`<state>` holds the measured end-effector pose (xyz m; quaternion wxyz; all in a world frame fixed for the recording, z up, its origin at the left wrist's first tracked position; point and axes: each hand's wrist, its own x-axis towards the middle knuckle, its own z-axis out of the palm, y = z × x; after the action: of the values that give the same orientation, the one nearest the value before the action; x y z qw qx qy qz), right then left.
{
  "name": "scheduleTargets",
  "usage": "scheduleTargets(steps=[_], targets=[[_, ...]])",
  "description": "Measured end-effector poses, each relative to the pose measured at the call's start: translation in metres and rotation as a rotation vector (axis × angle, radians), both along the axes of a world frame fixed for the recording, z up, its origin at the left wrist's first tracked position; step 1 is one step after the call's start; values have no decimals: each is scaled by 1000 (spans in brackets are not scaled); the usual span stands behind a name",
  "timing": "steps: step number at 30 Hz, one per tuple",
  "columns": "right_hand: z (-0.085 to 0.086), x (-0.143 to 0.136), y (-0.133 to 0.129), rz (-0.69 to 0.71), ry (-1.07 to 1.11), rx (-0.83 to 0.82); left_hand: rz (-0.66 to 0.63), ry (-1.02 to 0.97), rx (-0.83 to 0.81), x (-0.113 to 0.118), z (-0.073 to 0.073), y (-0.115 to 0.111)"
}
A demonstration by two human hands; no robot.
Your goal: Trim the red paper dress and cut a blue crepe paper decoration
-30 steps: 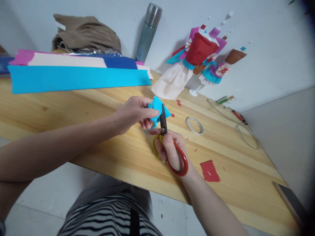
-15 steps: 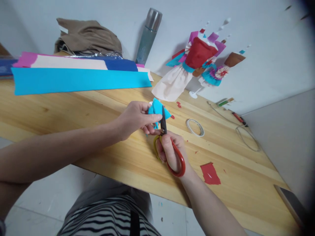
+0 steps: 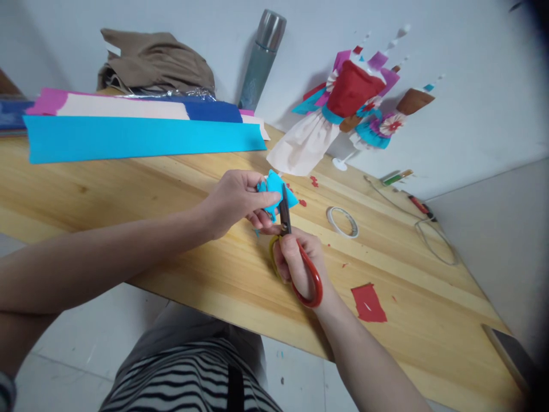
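Observation:
Between the thumb and fingers of my left hand (image 3: pixel 238 201) is a small piece of bright blue crepe paper (image 3: pixel 274 184), folded or bunched, with ragged edges. My right hand (image 3: pixel 302 260) grips a pair of scissors (image 3: pixel 285 214) by the handles, one coated red and one yellow. The dark blades point away from me and lie across the blue paper, just right of my left thumb. Whether the blades are fully closed is hard to make out. Both hands are above the wooden table (image 3: pixel 180 269).
A blue paper strip (image 3: pixel 146 137) lies at the back left, before a brown cloth (image 3: pixel 158 60) and a thermos (image 3: pixel 262 60). Paper-dressed figures (image 3: pixel 358 86) stand at the back right. Nearer are a tape roll (image 3: pixel 342 222), red paper (image 3: pixel 369 303), a cable (image 3: pixel 431 243) and a dark flat device (image 3: pixel 508 357).
The view has shifted slightly. My left thumb has drawn back a little from the scissor blades, and the blue paper has turned slightly in my fingers. Both hands keep their holds.

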<state>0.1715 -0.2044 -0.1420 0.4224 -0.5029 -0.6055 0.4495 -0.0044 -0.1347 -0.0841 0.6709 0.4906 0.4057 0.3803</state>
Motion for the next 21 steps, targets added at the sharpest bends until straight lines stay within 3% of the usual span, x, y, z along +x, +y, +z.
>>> scheduleTargets(steps=[14, 21], targets=[[7, 2, -2, 58, 65, -41, -109, 44, 51, -6, 8, 6], [8, 2, -1, 72, 49, -28, -152, 62, 52, -7, 5, 8]])
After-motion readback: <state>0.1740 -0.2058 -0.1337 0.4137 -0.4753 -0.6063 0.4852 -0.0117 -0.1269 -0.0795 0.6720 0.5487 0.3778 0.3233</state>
